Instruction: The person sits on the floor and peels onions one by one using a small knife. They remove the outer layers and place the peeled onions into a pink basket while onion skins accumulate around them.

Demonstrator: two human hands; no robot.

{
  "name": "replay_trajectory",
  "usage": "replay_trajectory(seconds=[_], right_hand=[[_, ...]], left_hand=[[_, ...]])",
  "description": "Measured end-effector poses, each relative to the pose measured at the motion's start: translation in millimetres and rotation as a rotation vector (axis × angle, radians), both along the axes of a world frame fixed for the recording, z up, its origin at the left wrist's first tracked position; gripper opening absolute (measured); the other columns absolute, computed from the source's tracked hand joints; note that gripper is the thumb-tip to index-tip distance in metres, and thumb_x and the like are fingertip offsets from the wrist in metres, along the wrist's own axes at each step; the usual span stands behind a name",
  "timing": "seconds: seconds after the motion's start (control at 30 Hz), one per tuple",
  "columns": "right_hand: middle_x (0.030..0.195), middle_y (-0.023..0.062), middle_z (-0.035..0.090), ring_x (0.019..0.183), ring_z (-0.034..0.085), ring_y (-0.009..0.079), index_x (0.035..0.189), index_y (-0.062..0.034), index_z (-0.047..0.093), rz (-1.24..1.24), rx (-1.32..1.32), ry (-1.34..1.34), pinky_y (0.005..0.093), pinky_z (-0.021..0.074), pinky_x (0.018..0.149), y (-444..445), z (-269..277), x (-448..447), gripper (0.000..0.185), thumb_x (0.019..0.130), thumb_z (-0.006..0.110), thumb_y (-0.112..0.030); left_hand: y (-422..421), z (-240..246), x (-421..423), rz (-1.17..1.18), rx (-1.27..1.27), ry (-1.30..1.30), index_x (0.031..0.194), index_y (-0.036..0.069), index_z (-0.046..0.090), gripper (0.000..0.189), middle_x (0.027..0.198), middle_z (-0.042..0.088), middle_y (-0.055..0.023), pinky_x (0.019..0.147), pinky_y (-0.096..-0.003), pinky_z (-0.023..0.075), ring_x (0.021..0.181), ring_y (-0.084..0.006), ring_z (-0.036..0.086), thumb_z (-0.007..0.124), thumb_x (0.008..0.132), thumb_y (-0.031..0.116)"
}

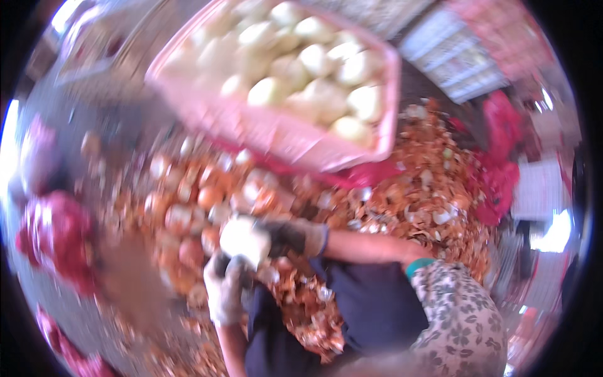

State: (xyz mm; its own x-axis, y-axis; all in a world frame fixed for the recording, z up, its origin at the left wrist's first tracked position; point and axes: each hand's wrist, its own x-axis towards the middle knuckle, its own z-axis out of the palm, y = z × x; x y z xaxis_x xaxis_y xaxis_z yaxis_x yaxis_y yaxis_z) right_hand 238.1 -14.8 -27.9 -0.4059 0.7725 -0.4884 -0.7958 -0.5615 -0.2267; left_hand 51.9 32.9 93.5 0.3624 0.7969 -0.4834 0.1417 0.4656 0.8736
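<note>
A white peeled onion (pixel 242 239) sits between my two gloved hands, above a heap of loose onions and skins. My left hand (pixel 226 285), in a pale glove with dark fingertips, grips its lower side. On the right side, my right hand (pixel 288 237) holds the same onion in a dark-palmed glove. Blur hides the exact finger positions, and I cannot tell whether a blade is in either hand. Unpeeled onions (pixel 191 252) lie just left of my hands. Beyond them stands a pink plastic crate (pixel 282 127) filled with peeled onions (pixel 315 61).
Orange-brown onion skins (pixel 424 188) cover the floor to the right and between my knees. Red mesh sacks (pixel 59 235) stand at the left. Red netting (pixel 499 188) lies at the right, near stacked white crates (pixel 452 52). Pink netting (pixel 367 174) lies under the crate's near edge.
</note>
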Motion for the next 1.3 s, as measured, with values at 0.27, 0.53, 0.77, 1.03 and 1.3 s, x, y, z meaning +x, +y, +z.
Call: replay_trajectory(seconds=[0.27, 0.53, 0.77, 1.03, 1.3], right_hand=[[0.086, -0.0018, 0.067, 0.06, 0.057, 0.0039, 0.136, -0.0067, 0.055, 0.028, 0.138, -0.051, 0.0178, 0.0424, 0.05, 12, 59, 19, 0.049, 0.096, 0.062, -0.035], [0.108, 0.0015, 0.066, 0.078, 0.062, 0.0054, 0.148, -0.0123, 0.045, -0.252, 0.454, -0.339, 0.0221, 0.0521, 0.067, 18, 147, 88, 0.061, 0.094, 0.066, -0.033], [0.111, 0.0098, 0.068, 0.09, 0.065, 0.0137, 0.143, -0.0086, 0.05, -0.432, 0.402, -1.394, 0.0256, 0.054, 0.075, 36, 264, 262, 0.065, 0.088, 0.074, -0.034], [0.113, 0.0211, 0.069, 0.102, 0.067, 0.0365, 0.114, -0.0065, 0.068, -0.05, -0.125, -2.498, 0.0458, 0.0513, 0.091, 51, 193, 357, 0.044, 0.098, 0.049, -0.043], [0.1, 0.0181, 0.072, 0.096, 0.07, 0.0335, 0.101, -0.0066, 0.072, 0.309, -0.154, -2.578, 0.0449, 0.0539, 0.087, 71, 206, 353, 0.042, 0.098, 0.05, -0.043]], left_hand=[[-12, -20, -13, 0.167, 0.001, -0.126, 0.081, 0.002, 0.055, 0.039, 0.06, 0.057, -0.0054, 0.045, -0.0296, 0.0464, 0.046, -0.0156, 0.054, 0.064, 0.094, 0.038], [-27, -24, -40, 0.217, -0.104, 0.056, 0.082, 0.002, 0.056, 0.037, 0.064, 0.06, -0.0076, 0.05, -0.0355, 0.0542, 0.051, -0.02, 0.059, 0.061, 0.097, 0.035], [-53, -20, -66, -0.319, 0.714, 0.369, 0.073, 0.004, 0.061, 0.01, 0.071, 0.063, -0.0104, 0.067, -0.0383, 0.0491, 0.068, -0.0267, 0.059, 0.06, 0.08, 0.012], [-51, -60, -60, 0.22, -0.084, 0.135, 0.083, 0.001, 0.058, 0.03, 0.067, 0.062, -0.0088, 0.055, -0.0365, 0.0541, 0.057, -0.0215, 0.061, 0.06, 0.095, 0.028], [-51, -32, -67, 0.117, -0.058, 0.172, 0.096, 0.002, 0.062, 0.024, 0.079, 0.066, -0.0073, 0.067, -0.036, 0.0526, 0.071, -0.0202, 0.062, 0.056, 0.099, 0.025]])
